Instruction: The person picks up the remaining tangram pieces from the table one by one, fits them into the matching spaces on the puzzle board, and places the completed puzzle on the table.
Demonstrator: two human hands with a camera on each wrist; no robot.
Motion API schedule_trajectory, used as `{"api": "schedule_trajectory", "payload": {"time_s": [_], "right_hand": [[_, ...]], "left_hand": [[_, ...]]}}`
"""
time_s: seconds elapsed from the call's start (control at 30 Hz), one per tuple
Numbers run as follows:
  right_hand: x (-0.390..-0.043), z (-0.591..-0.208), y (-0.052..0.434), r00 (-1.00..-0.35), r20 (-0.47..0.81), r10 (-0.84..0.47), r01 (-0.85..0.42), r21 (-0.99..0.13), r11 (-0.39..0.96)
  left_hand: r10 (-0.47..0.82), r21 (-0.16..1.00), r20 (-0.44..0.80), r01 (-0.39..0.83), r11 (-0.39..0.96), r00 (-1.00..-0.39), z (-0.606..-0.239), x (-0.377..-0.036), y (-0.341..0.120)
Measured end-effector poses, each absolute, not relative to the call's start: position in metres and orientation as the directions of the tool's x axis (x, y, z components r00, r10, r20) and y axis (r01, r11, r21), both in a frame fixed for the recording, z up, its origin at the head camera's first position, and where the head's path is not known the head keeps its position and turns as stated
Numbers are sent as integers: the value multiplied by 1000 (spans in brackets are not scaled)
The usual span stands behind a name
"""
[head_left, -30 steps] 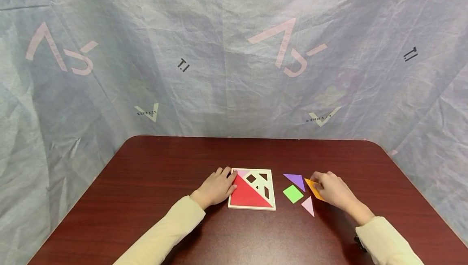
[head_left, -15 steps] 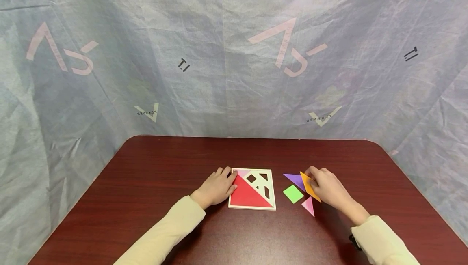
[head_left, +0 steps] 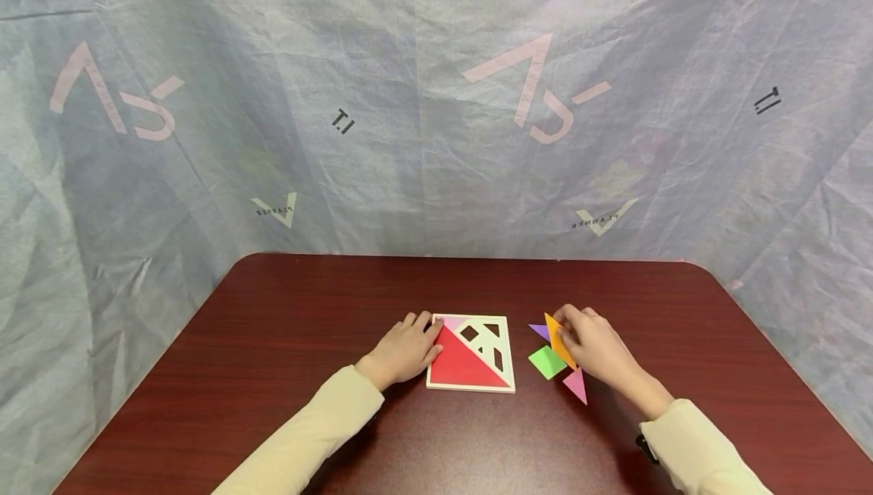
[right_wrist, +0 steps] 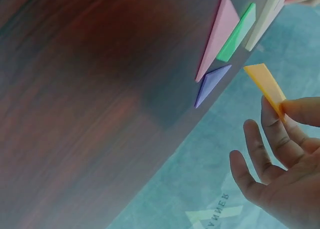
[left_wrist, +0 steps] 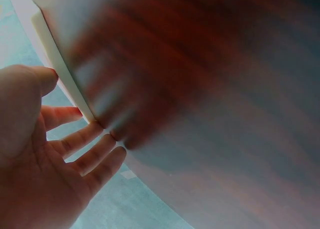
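Note:
My left hand (head_left: 402, 351) rests on the left edge of a white tangram tray (head_left: 511, 351); in the left wrist view its thumb and fingertips touch the tray's side with the fingers mostly straight. A large red triangle (head_left: 464, 362) and a pink piece (head_left: 451, 322) lie in the tray, beside several dark cut-outs. Between thumb and fingers, my right hand (head_left: 600, 345) pinches an orange parallelogram (right_wrist: 267, 84), raised off the table. Under and around it lie a purple triangle (head_left: 538, 330), partly hidden, a green square (head_left: 547, 362) and a pink triangle (head_left: 577, 385).
The dark red wooden table (head_left: 327, 305) has rounded far corners. A grey printed cloth (head_left: 423, 177) hangs behind and at both sides. Bare tabletop lies between the tray and the loose pieces.
My right hand has lifted the orange parallelogram and carried it leftward, over the purple triangle. My left hand and the tray stay in place.

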State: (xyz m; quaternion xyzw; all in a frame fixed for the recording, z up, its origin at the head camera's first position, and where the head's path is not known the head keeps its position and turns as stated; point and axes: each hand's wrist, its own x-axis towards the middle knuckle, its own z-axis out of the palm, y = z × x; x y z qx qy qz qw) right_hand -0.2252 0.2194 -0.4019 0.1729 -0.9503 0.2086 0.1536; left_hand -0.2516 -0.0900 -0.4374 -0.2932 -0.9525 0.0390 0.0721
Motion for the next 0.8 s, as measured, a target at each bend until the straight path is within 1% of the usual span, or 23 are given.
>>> {"api": "schedule_trajectory", "payload": {"time_s": [0.3,0.53,0.8], "right_hand": [[-228,-403,206,-876,385,-290,-433,-366,824],[-227,-404,196,-876,377,-300,-443,-387,809],[-228,-406,187,-858,409,-310,-467,-373,802]], "left_hand": [[567,-124,123,554,823,-814,-436,-251,-90],[564,-127,120,551,825,-817,-436,-250,-89],[563,-128,116,550,825,-818,-436,-251,-89]]}}
